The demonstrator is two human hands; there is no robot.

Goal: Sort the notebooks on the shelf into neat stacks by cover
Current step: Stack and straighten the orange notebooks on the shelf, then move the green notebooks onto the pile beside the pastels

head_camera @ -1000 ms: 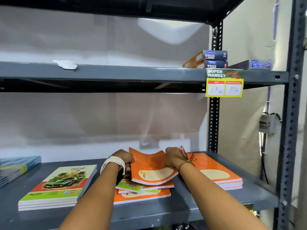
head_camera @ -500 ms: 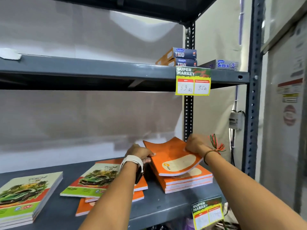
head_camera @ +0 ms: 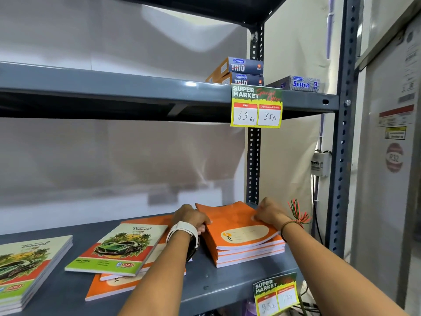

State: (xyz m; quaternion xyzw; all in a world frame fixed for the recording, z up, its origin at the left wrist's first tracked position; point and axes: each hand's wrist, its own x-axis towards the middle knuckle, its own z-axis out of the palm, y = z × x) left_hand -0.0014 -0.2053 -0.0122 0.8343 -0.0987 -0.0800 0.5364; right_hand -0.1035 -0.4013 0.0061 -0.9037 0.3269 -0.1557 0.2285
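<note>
Both hands' grip (head_camera: 230,221) squares four orange notebooks (head_camera: 241,233).

The car-cover stack (head_camera: 25,267) at far left is cut off by the frame's left and bottom edges. Under the loose car-cover notebook (head_camera: 120,247) lie orange notebooks (head_camera: 109,287), mostly covered, so their count cannot be told. The left hand (head_camera: 191,218) hides its fingertips behind the edge of the orange stack (head_camera: 241,238). The lower price tag (head_camera: 275,293) has blurred, unreadable figures and runs off the bottom. Wall stickers (head_camera: 394,133) at right are too blurred to read.
</note>
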